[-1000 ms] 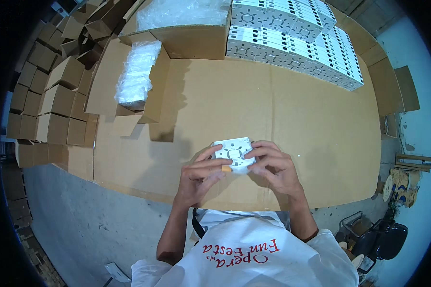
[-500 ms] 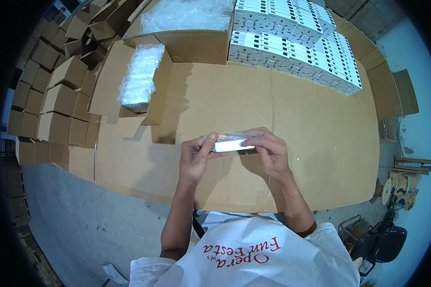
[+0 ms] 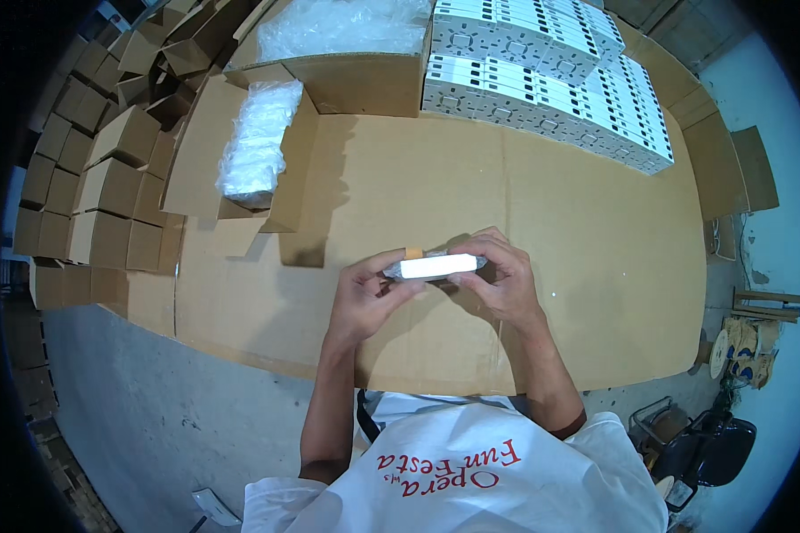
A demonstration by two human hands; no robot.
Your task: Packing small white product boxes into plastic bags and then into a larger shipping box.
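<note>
Hands are held together above the middle of a cardboard-covered table, and a small white flat piece is gripped between them, edge-on to the camera. The left hand is closed on the piece's left end, thumb underneath and fingers curled over the top; the right hand is closed on its right end in the same way. The piece is kept level and clear of the table surface (its face cannot be made out from this angle, only a bright narrow edge). A small orange spot is seen just behind its left end, though what it is cannot be told.

On the far left of the table an open cardboard box is set, with a clear-plastic-wrapped bundle lying in it. Behind it, at the far edge, a larger carton is filled with crumpled clear plastic. To the far right, rows of white boxed items are stacked tightly side by side. Small brown folded cartons are piled off the table's left side. Near the right edge of the view, a dark chair is seen on the floor.
</note>
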